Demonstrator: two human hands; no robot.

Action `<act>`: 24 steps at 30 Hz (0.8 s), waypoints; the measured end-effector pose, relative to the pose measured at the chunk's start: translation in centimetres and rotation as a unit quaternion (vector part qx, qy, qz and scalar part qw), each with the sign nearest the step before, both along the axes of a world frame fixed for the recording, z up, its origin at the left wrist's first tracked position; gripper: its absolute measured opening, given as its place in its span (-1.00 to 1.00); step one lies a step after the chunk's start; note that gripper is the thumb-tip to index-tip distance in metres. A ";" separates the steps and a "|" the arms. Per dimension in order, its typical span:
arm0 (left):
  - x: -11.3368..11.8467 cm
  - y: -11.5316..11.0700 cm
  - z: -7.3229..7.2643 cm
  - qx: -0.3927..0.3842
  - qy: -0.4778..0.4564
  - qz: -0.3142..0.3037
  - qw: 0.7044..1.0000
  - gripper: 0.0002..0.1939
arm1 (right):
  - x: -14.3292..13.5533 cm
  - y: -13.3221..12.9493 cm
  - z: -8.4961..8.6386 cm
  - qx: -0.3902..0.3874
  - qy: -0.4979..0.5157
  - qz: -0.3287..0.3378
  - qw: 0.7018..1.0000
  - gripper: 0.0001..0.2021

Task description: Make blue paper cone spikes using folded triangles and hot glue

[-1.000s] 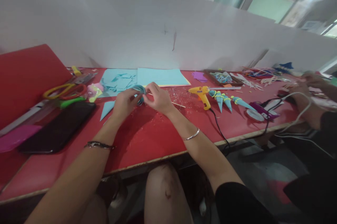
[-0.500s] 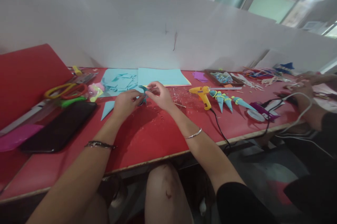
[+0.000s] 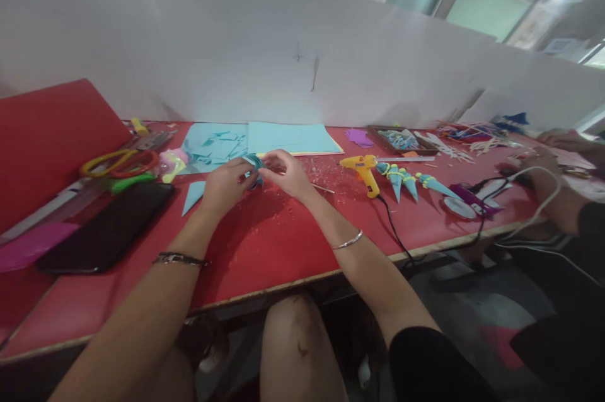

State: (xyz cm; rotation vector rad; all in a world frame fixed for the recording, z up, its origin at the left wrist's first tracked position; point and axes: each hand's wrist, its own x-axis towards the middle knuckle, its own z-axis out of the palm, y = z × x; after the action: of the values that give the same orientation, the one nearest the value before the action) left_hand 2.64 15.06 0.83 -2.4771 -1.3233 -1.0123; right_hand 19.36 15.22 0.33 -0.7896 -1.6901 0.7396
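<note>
Between my hands is a small teal paper piece [image 3: 256,161] with curled strips, partly hidden by my fingers. My left hand [image 3: 227,183] is closed around its left side. My right hand [image 3: 287,172] pinches at its right edge with thumb and fingertips. A light-blue paper cone [image 3: 191,196] lies on the red table just left of my left hand. Behind my hands, cut blue paper pieces [image 3: 220,149] lie scattered on a blue sheet, and a stack of blue sheets [image 3: 288,137] lies beside them.
Right of my hands lie a yellow glue gun [image 3: 362,170] with a black cord, several beaded blue cones [image 3: 396,180] and a tray of small items [image 3: 401,139]. Scissors [image 3: 108,164] and a black phone [image 3: 108,225] are at left. A co-worker's hand [image 3: 541,169] is at far right.
My right hand has shifted slightly down and left at the teal paper piece, and more of its curled strips show. My left hand stays nearly in place.
</note>
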 end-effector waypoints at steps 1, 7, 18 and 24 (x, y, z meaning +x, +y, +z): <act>0.0 0.0 0.0 0.001 -0.002 -0.001 1.000 -0.71 | 0.0 0.0 0.0 0.000 -0.002 -0.001 1.000 -0.76; 0.0 0.1 0.1 -0.015 -0.024 -0.019 0.999 -0.72 | -0.1 0.4 -0.1 0.003 0.001 -0.001 1.000 -0.81; -0.1 0.4 0.1 -0.025 -0.058 -0.034 0.997 -0.78 | 0.3 0.3 0.2 -0.008 -0.020 -0.025 0.999 -0.84; 0.1 0.0 0.2 -0.044 -0.087 -0.015 0.995 -0.80 | 0.2 0.6 -0.1 -0.024 0.014 -0.005 1.000 -0.82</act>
State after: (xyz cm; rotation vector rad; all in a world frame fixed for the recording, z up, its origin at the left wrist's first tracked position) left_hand 2.73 15.10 1.05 -2.5294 -1.4133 -1.2267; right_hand 19.60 15.83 0.25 -0.8167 -1.6473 0.7838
